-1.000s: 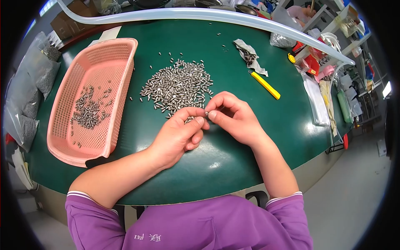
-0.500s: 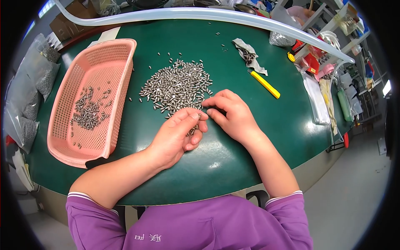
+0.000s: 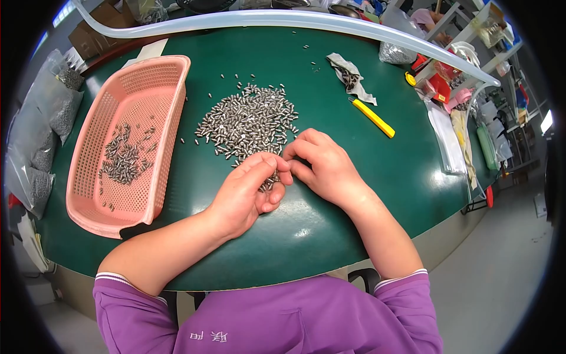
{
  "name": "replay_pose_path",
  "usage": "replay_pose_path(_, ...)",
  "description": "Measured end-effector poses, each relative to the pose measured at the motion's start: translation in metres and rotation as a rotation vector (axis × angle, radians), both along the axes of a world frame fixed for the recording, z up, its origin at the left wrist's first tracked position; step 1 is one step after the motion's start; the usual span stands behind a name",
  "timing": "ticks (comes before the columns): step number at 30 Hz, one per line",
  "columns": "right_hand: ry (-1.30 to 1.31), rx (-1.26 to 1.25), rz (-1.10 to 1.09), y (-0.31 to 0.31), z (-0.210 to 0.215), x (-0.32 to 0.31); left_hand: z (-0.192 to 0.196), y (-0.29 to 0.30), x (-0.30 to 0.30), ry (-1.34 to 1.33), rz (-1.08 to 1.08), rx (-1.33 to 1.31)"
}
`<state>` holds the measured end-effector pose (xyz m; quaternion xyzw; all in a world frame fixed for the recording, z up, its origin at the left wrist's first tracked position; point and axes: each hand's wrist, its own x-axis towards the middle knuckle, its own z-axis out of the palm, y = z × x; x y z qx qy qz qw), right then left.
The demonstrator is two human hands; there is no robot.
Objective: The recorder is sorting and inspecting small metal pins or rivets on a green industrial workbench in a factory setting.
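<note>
A heap of small silvery metal pins (image 3: 244, 121) lies on the green tabletop. At its near edge my left hand (image 3: 247, 192) is curled, palm turned up, with several of these pins (image 3: 270, 182) cupped in its fingers. My right hand (image 3: 324, 165) meets the left one's thumb and forefinger with its own fingertips, bent into a pinch. Whatever sits between those fingertips is hidden. To the left stands a pink perforated plastic basket (image 3: 168, 147), holding a smaller scatter of pins (image 3: 124, 162) on its bottom.
A yellow utility knife (image 3: 372, 118) and a crumpled whitish wrapper with dark bits (image 3: 351, 76) lie to the right. Clear bags of small parts (image 3: 44, 141) line the left edge. A translucent tube (image 3: 283, 19) arches across the far side. Papers and a red box (image 3: 439, 88) sit at the right.
My right hand has shifted slightly left, and its fingertips now touch the left hand's fingers. The left hand still cups pins and has barely moved.
</note>
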<state>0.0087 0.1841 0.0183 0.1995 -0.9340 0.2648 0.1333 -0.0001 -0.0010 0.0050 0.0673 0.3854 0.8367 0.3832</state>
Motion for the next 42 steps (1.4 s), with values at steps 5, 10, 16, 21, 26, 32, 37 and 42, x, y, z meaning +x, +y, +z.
replay_pose_path(5,-0.298,-0.369,-0.085,-0.006,0.009,0.002,-0.004,-0.001,-0.001,0.006,0.008,0.008)
replay_pose_path(10,-0.426,-0.748,0.107,-0.002,0.005,0.003,0.001,0.001,0.002,0.004,0.038,-0.064)
replay_pose_path(16,-0.525,-0.857,0.219,-0.001,0.005,0.004,0.0,0.002,0.002,-0.006,0.012,-0.019)
replay_pose_path(21,-0.164,-0.253,-0.046,-0.001,0.004,-0.001,-0.003,0.0,0.0,-0.005,0.008,0.011)
replay_pose_path(26,0.018,-0.076,-0.021,0.002,-0.006,-0.002,-0.001,0.0,0.0,-0.005,0.004,0.012)
replay_pose_path(32,0.045,-0.045,-0.027,0.0,-0.004,-0.002,0.0,-0.002,0.0,-0.022,0.009,0.028)
replay_pose_path(37,0.037,-0.033,-0.008,-0.002,-0.002,0.0,0.002,-0.001,0.001,-0.027,0.028,0.021)
replay_pose_path(42,0.015,0.042,-0.007,-0.004,0.003,0.003,0.002,-0.002,0.001,-0.032,0.02,0.011)
